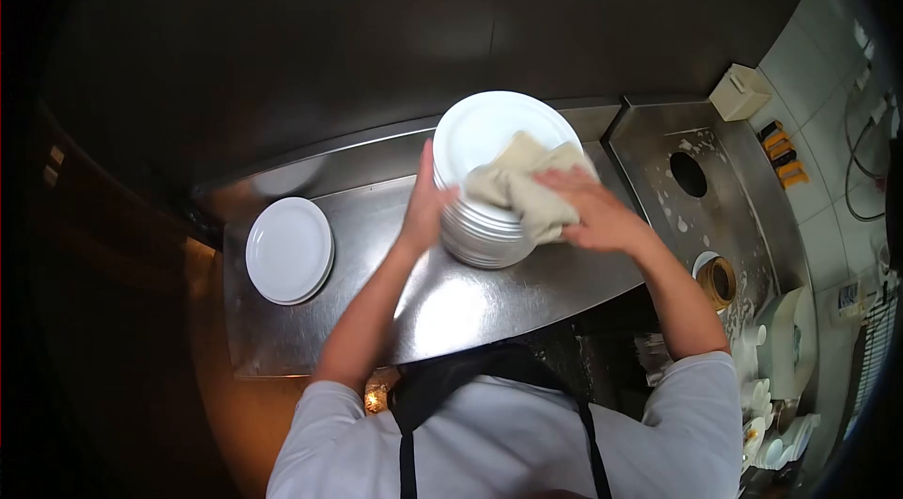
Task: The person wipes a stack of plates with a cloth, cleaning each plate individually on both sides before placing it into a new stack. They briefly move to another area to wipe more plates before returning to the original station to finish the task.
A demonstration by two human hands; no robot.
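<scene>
A tall stack of white plates (494,245) stands on the steel counter in front of me. My left hand (428,207) rests against the left side of the stack near the top, fingers along the rim and thumb at the front edge; it is somewhat blurred. In my right hand (597,212) is a beige cloth (527,174), bunched up and pressed onto the top plate (494,123) and over its right front edge. The cloth covers part of that plate's face.
A shorter stack of white plates (290,250) sits at the left of the steel counter (376,207). To the right is a wet steel sink surface with a dark round hole (689,174). Beyond it are a brown ring-shaped item (717,283), a cream box (739,92) and white crockery (776,452).
</scene>
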